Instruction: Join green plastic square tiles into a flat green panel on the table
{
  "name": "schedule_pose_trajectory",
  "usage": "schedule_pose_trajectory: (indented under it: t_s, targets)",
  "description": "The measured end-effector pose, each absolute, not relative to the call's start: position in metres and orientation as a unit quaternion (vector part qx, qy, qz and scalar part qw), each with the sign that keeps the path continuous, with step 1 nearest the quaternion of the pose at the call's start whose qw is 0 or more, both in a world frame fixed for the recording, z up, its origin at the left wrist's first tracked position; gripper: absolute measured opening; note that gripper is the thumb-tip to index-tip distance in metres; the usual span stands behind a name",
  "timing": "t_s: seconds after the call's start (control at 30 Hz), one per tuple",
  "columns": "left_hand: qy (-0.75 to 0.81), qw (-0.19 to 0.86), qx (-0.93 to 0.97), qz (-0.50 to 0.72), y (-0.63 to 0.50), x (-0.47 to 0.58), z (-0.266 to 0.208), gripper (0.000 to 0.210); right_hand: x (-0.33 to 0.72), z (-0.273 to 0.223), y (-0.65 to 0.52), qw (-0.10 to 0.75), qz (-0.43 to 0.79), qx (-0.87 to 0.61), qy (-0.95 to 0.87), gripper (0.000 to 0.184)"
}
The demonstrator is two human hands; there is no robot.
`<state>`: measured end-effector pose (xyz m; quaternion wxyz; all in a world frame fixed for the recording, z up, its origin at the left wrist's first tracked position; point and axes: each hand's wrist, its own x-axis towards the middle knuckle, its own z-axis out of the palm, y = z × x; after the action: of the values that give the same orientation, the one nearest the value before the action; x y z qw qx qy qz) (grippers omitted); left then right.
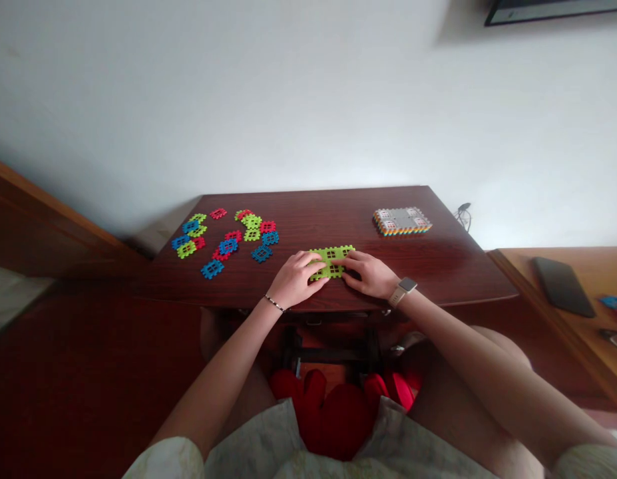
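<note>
A flat green panel of interlocking plastic window tiles (pixel 332 261) lies near the front of the dark wooden table. My left hand (pixel 297 278) grips its left side, thumb at the near edge and fingers over the top. At the panel's right side, my right hand (pixel 370 274) is closed on it in the same way. Fingers cover parts of both ends, so how the tiles join there is hidden. Loose blue tiles (pixel 261 253) are the pieces closest to my left hand.
More loose red, green and blue tiles (pixel 228 246) are scattered over the table's left part. A stacked block of tiles with a grey-white top (pixel 402 220) stands at the back right. To the right, a lower wooden surface (pixel 525 266) carries a dark flat device (pixel 562 286).
</note>
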<state>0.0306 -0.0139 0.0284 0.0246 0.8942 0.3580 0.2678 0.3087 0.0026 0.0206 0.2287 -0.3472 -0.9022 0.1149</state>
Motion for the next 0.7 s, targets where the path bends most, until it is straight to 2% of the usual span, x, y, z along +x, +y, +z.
schedule_pose_trajectory:
  t_s: [0.3, 0.53, 0.7]
  targets:
    - [0.412, 0.047, 0.880, 0.230, 0.000, 0.031, 0.011, 0.073, 0.309, 0.024, 0.000, 0.223, 0.119, -0.349, -0.902, 0.040]
    - [0.402, 0.060, 0.880, 0.245, 0.003, 0.030, 0.005, 0.070, 0.311, 0.025, 0.002, 0.262, 0.090, -0.361, -0.890, 0.051]
    - [0.396, 0.054, 0.882, 0.249, 0.003, 0.029, 0.006, 0.066, 0.313, 0.015, 0.009, 0.253, 0.103, -0.371, -0.887, 0.058]
